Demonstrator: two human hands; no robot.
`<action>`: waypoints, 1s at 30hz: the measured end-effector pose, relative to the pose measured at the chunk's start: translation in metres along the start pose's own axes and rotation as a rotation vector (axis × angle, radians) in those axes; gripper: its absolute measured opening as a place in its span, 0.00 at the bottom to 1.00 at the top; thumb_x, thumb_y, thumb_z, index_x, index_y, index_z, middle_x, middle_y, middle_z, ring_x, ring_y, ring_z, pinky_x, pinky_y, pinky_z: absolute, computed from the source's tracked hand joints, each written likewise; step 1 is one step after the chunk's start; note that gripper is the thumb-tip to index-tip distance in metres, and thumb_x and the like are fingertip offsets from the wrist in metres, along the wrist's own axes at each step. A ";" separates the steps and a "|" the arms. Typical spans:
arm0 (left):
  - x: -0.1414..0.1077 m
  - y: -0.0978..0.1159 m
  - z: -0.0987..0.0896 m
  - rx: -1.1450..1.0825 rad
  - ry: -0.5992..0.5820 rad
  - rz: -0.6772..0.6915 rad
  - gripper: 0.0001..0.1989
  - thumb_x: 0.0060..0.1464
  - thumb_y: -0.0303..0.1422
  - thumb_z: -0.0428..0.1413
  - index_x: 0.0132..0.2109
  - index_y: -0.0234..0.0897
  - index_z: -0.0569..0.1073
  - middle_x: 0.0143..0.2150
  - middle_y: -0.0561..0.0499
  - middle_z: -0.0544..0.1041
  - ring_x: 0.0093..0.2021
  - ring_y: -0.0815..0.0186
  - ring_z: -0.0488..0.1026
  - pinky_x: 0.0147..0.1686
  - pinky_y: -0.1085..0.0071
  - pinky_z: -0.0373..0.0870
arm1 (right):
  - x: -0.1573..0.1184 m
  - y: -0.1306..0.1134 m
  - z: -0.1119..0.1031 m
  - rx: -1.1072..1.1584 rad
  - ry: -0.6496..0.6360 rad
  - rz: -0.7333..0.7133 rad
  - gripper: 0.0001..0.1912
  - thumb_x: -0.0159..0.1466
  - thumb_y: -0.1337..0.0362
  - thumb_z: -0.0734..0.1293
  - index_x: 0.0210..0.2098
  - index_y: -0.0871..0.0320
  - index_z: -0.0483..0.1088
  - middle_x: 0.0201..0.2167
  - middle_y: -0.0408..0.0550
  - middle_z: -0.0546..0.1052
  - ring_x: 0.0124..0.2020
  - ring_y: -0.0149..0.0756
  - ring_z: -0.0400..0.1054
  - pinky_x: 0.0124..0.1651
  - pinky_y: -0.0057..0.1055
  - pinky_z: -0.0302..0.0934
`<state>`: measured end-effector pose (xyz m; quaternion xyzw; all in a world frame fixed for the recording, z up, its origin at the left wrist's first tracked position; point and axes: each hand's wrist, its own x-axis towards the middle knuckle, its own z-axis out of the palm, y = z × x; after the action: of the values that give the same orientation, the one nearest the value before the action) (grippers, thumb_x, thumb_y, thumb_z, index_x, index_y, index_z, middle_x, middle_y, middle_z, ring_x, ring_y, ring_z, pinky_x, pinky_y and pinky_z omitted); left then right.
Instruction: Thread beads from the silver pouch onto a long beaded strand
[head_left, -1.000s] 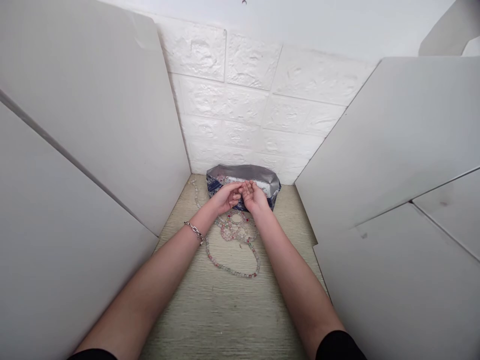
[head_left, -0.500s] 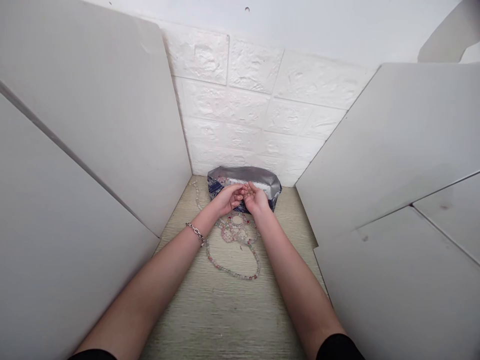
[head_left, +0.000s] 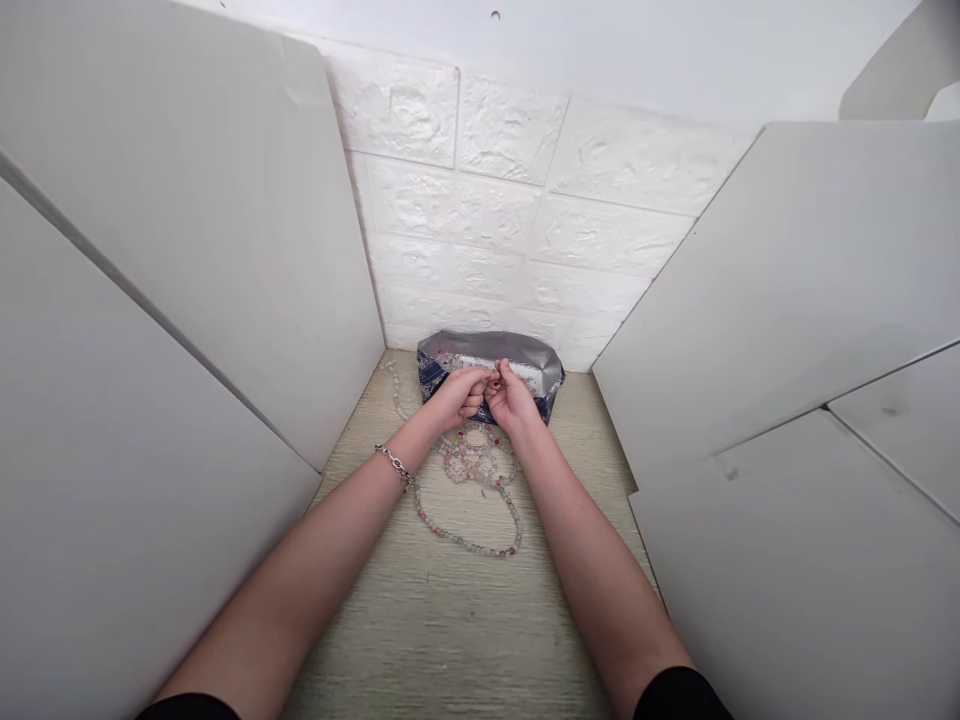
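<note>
An open silver-lined bag point(head_left: 517, 347) with a dark blue patterned outside lies against the back wall, with small beads inside. Over its front edge, my left hand point(head_left: 461, 395) and my right hand point(head_left: 511, 398) meet at the fingertips. Both are closed in a pinch, and what lies between the fingers is too small to make out. Below the hands, a string of pale, green and red beads point(head_left: 466, 545) curves over the surface. Smaller pinkish bead loops point(head_left: 456, 465) lie tangled above it, partly hidden by my left hand.
White panels point(head_left: 247, 250) rise on the left, and more panels point(head_left: 787, 300) stand on the right. A white brick-textured wall point(head_left: 499, 215) closes the back. Under the beads is a pale greenish wood-grained surface point(head_left: 442, 630). A chain bracelet point(head_left: 394, 462) circles my left wrist.
The fingers of my left hand have curled in more tightly. My right thumb and fingertips have drawn closer together. The bag and bead strings lie as before.
</note>
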<state>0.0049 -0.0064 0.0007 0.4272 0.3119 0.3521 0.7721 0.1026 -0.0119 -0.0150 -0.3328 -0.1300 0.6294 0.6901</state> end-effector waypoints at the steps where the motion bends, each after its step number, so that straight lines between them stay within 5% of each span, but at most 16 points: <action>1: -0.001 0.000 0.001 0.017 0.003 0.007 0.08 0.42 0.34 0.53 0.25 0.35 0.63 0.13 0.63 0.48 0.10 0.81 0.42 0.09 0.81 0.34 | 0.000 0.000 0.000 0.005 -0.012 0.003 0.07 0.58 0.66 0.58 0.24 0.61 0.62 0.14 0.37 0.61 0.15 0.20 0.53 0.17 0.18 0.49; 30: -0.001 0.000 0.007 0.122 0.094 0.021 0.07 0.41 0.33 0.51 0.24 0.35 0.61 0.12 0.62 0.48 0.10 0.81 0.42 0.10 0.79 0.35 | -0.001 0.003 -0.003 0.016 -0.095 0.015 0.06 0.51 0.65 0.66 0.27 0.61 0.67 0.13 0.36 0.62 0.14 0.18 0.53 0.15 0.16 0.47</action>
<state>0.0094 -0.0101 0.0041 0.4598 0.3643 0.3602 0.7254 0.1024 -0.0141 -0.0190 -0.2980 -0.1552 0.6505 0.6811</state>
